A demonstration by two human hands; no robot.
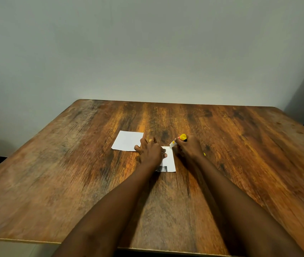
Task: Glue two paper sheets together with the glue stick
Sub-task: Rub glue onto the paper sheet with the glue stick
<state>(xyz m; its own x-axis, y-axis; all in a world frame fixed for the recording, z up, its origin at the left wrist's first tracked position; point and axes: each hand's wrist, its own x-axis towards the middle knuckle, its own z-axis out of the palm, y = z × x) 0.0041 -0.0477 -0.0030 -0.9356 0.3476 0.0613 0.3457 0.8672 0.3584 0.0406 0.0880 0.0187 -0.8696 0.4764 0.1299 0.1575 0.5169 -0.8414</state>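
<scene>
The left hand [150, 152] is lying open and flat on the near paper sheet [168, 160], pinning it. The right hand [189, 147] is gripping the glue stick [179, 140] at this sheet's far right corner. The second sheet [126, 140] is waiting just left of it. Better to stroke outward, covering the edges evenly.

I see a dark brown wooden table [240, 154] with streaky, worn grain and faint sheen, two matt white paper sheets [127, 140], a glossy yellow plastic glue stick [181, 138]
</scene>
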